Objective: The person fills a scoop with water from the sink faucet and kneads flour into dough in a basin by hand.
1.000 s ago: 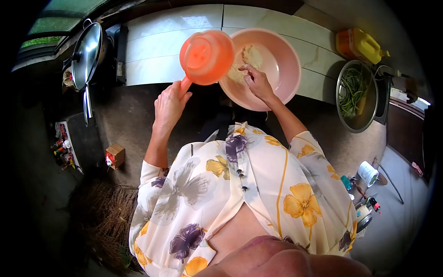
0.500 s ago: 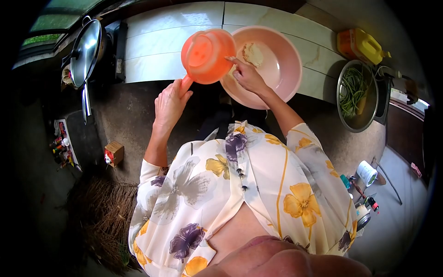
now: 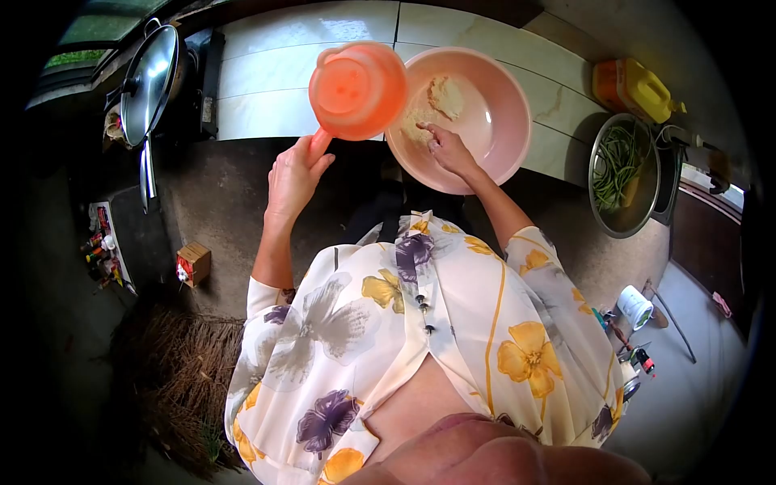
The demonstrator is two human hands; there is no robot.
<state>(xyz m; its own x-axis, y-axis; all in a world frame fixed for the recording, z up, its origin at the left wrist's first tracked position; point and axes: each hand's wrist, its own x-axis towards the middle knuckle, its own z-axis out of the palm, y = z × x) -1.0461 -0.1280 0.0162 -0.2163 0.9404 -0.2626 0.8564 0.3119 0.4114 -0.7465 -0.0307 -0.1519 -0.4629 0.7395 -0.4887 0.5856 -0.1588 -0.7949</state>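
Note:
An orange dipper (image 3: 356, 90) is held by its handle in my left hand (image 3: 293, 179), tilted at the left rim of a pink basin (image 3: 505, 129). Its underside faces me, so its inside is hidden. Pale powder (image 3: 444, 99) lies in the basin in a small heap, with a thinner spread to the left. Over that spread is my right hand (image 3: 448, 149), index finger stretched out and the other fingers curled. I cannot make out anything held in it.
A lidded pan (image 3: 150, 85) is at the left. To the right are a metal bowl of green beans (image 3: 616, 166) and a yellow-orange jug (image 3: 638, 87). A small cardboard box (image 3: 194, 263) and dry brush (image 3: 174, 380) lie lower left.
My right hand moved from the basin to the dipper's edge, then back down over the powder. The dipper has shifted slightly left and up.

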